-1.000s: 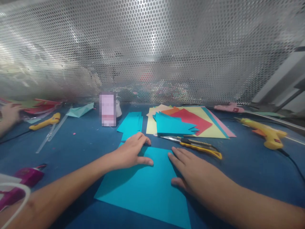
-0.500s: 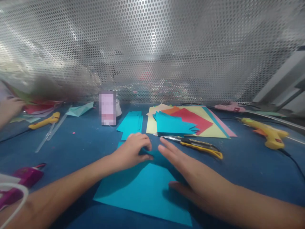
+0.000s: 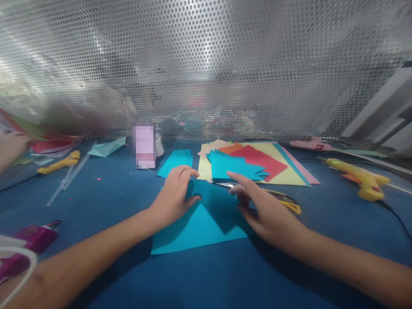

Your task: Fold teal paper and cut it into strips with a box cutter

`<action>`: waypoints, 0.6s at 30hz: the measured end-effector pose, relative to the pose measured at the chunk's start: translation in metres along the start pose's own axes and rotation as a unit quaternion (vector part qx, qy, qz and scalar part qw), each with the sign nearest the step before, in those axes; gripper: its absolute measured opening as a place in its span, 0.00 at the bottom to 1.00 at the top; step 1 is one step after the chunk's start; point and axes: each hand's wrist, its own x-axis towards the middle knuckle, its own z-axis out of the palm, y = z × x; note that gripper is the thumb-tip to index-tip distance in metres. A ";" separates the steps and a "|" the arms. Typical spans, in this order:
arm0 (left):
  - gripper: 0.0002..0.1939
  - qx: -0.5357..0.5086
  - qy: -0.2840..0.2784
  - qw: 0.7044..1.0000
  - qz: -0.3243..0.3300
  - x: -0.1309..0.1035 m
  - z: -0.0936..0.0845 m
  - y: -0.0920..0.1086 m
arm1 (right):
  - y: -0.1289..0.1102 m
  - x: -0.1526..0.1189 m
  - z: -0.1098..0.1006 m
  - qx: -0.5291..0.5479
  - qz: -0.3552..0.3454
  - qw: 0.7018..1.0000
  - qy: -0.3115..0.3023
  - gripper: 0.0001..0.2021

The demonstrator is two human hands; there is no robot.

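A bright blue paper sheet (image 3: 196,236) lies on the table in front of me, partly under both hands. At its left side is my left hand (image 3: 177,191), fingers curved, the thumb spread from them over the sheet. Over the sheet's right edge hovers or rests my right hand (image 3: 262,208), index finger stretched out and the other fingers bent, with nothing visible in it. Just behind the right hand lies a yellow and black utility knife (image 3: 289,207), its middle hidden by that hand. A small stack of blue paper pieces (image 3: 177,161) sits beyond my left hand.
Blue cut pieces (image 3: 228,167) and red paper (image 3: 257,161) lie on larger coloured sheets (image 3: 277,178). Yellow glue guns (image 3: 370,180) lie right and left. A clear ruler (image 3: 75,171), a purple device (image 3: 35,242) and another person's hand (image 3: 11,148) are at left.
The blue sheet has turned and shifted away from me. My left hand has moved slightly back, its thumb spreading from the fingers. My right hand's fingers have bent and cover part of the knife.
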 end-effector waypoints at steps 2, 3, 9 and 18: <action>0.13 0.025 -0.018 0.999 0.034 -0.003 -0.002 0.008 | 0.002 0.001 0.001 -0.032 -0.035 0.999 0.012 0.29; 0.08 0.023 -0.061 0.996 0.054 -0.005 -0.003 0.014 | 0.002 0.001 0.001 -0.051 -0.050 0.997 0.012 0.27; 0.05 0.161 -0.341 0.922 0.083 -0.017 -0.014 0.064 | 0.005 0.004 0.001 -0.154 -0.188 0.970 -0.008 0.20; 0.14 0.184 -0.414 0.891 0.024 -0.011 -0.051 0.052 | 0.004 -0.004 0.008 -0.176 -0.319 0.930 -0.038 0.18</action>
